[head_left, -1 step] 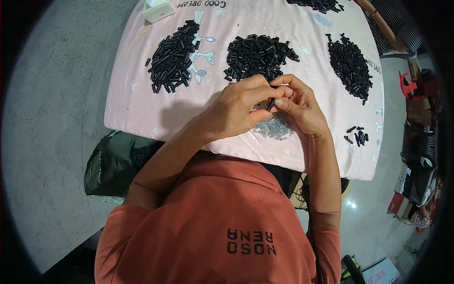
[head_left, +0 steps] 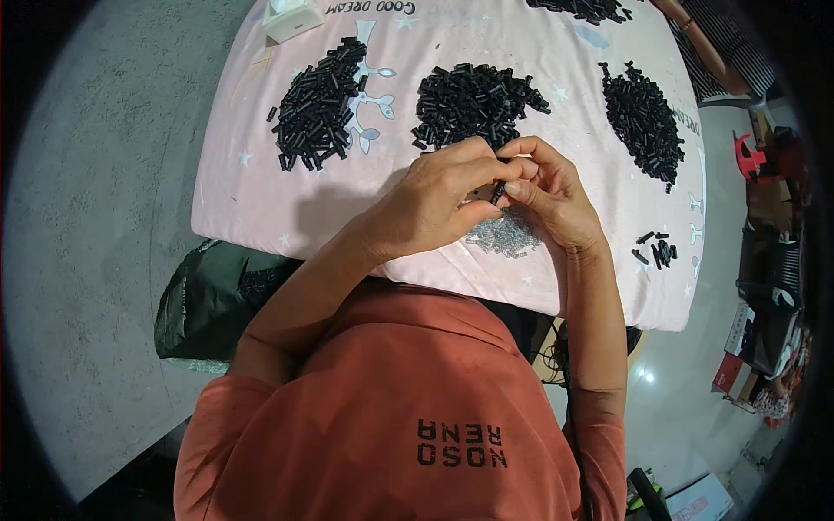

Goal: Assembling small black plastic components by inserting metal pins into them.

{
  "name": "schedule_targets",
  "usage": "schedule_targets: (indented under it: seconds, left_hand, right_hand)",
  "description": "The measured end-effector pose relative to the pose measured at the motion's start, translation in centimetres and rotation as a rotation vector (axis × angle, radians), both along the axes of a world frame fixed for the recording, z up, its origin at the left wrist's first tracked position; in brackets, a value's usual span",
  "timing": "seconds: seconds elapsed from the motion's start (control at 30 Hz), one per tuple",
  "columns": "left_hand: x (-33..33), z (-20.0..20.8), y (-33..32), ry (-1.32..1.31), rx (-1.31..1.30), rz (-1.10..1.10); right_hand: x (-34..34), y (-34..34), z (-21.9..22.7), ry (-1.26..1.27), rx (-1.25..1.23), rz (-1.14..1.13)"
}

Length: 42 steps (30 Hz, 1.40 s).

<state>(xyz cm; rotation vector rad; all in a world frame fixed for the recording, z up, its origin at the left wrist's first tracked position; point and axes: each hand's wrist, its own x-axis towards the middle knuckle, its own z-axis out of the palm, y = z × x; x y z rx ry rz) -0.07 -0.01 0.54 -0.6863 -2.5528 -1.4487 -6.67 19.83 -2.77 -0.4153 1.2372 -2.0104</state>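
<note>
With curled fingers (head_left: 537,154) of left hand (head_left: 434,195) and right hand (head_left: 563,198), tips nearly together — pinching a small black piece (head_left: 498,193) between them! | Holding it near clear bits (head_left: 506,236) on pink cloth (head_left: 234,191) | Facing a central black heap (head_left: 469,104) — just beyond

From my remote station I saw a pink cloth (head_left: 261,195) printed with pale stars and leafy branches, its near edge hanging in soft folds. A white tissue box (head_left: 293,21) stood at its far left, with thin pale sticks (head_left: 262,61) lying just beside it. I made out a dark green bag (head_left: 198,300) below the left edge, over rough grey flooring (head_left: 95,217). Across at the far right was another person's forearm (head_left: 708,50) beside striped clothing (head_left: 749,56). Farther down that side I noticed a bright red object (head_left: 747,160), clutter too small to identify, and a white carton (head_left: 700,499) on the glossy floor (head_left: 656,417).
</note>
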Motion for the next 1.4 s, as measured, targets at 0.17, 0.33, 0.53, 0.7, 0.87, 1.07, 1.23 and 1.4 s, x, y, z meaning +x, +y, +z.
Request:
schedule_targets:
  seconds: [0.17, 0.33, 0.53, 0.7, 0.87, 1.07, 1.23, 1.4]
  left_hand:
    - [0.1, -0.3, 0.5, -0.036, 0.075, 0.033]
    - [0.4, -0.6, 0.7, 0.003, 0.084, 0.055]
    - [0.4, -0.7, 0.8, 0.048, 0.102, 0.081]
    - [0.5, -0.6, 0.8, 0.063, 0.134, 0.087]
    - [0.8, -0.3, 1.0, 0.015, 0.156, 0.121]
    - [1.1, -0.9, 1.3, 0.003, 0.141, 0.153]
    - [0.8, -0.8, 0.4, 0.046, 0.117, 0.217]
    - [-0.2, -1.8, -5.5, 0.075, -0.002, 0.516]
  right_hand:
    - [-0.1, 0.2, 0.0, -0.023, -0.022, 0.01]
    - [-0.2, 0.3, -0.5, -0.019, -0.043, 0.019]
    - [-0.3, 0.4, -0.1, 0.012, 0.011, 0.004]
    - [-0.3, 0.3, -0.2, 0.019, 0.009, -0.002]
    - [-0.4, 0.4, -0.6, 0.008, -0.022, 0.009]
    - [-0.3, 0.7, -0.7, 0.006, 0.033, 0.008]
    - [-0.1, 0.1, -0.5, 0.026, 0.022, -0.037]
    - [-0.8, 0.2, -0.4, -0.001, 0.022, -0.218]
